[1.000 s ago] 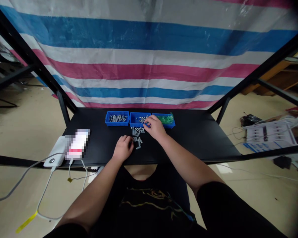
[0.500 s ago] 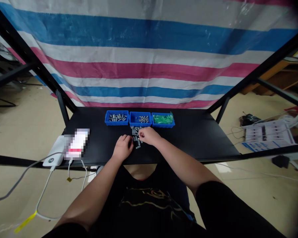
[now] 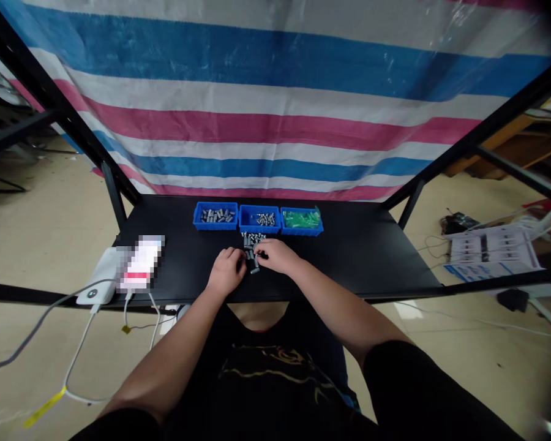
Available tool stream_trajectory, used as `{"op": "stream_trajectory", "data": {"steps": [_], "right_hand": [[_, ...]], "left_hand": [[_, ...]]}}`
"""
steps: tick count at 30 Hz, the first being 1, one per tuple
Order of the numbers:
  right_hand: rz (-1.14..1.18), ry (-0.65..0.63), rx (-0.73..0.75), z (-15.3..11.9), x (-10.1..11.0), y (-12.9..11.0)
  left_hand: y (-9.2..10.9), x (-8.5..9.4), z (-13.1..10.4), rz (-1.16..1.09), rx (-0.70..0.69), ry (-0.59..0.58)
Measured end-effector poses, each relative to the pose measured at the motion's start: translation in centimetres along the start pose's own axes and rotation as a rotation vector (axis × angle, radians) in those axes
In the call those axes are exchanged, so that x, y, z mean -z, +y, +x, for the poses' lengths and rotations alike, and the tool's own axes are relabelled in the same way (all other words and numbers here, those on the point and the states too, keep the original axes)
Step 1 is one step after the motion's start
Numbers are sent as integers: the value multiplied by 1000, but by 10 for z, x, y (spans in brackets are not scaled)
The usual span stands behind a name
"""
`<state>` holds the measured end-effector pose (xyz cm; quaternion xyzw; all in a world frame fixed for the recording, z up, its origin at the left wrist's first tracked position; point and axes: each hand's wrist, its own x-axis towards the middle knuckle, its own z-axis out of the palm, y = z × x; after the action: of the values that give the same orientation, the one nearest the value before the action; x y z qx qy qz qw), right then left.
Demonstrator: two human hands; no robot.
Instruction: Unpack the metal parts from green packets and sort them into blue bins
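Small grey metal cylinders (image 3: 249, 253) lie loose on the black table between my two hands, with smaller silver pieces (image 3: 258, 237) just behind them. My left hand (image 3: 227, 269) rests at the left of the pile, its fingers curled inward; what they hold, if anything, is hidden. My right hand (image 3: 275, 254) reaches over the right side of the pile, thumb and fingers pinched together around something too small to make out. Behind stand a blue bin of grey cylinders (image 3: 216, 216), a blue bin of small silver parts (image 3: 259, 219) and a blue bin with green plastic bags (image 3: 302, 221).
A white power bank (image 3: 98, 278) and a blurred-out phone (image 3: 141, 263), both with cables, lie at the left of the black table (image 3: 362, 257). Black frame posts rise on both sides. A striped sheet (image 3: 275, 128) hangs behind.
My right hand has shifted very slightly over the pile. My left hand stays almost in place. The whole view has tilted a little.
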<state>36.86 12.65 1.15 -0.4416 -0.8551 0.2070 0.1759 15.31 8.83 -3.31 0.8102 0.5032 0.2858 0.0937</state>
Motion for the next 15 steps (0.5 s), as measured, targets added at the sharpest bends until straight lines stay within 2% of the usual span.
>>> {"op": "stream_trajectory", "data": {"steps": [5, 9, 11, 14, 15], "right_hand": [[-58, -79, 25, 5, -4, -3], [-82, -95, 78, 11, 3, 1], [-59, 54, 45, 16, 12, 6], [-36, 394, -133, 22, 28, 13], [-40, 466, -187, 23, 33, 15]], "left_hand": [[-1, -1, -1, 2, -1, 1], [-2, -1, -1, -2, -9, 6], [-2, -1, -1, -7, -13, 11], [-2, -2, -1, -23, -8, 18], [-2, -2, -2, -29, -4, 21]]}}
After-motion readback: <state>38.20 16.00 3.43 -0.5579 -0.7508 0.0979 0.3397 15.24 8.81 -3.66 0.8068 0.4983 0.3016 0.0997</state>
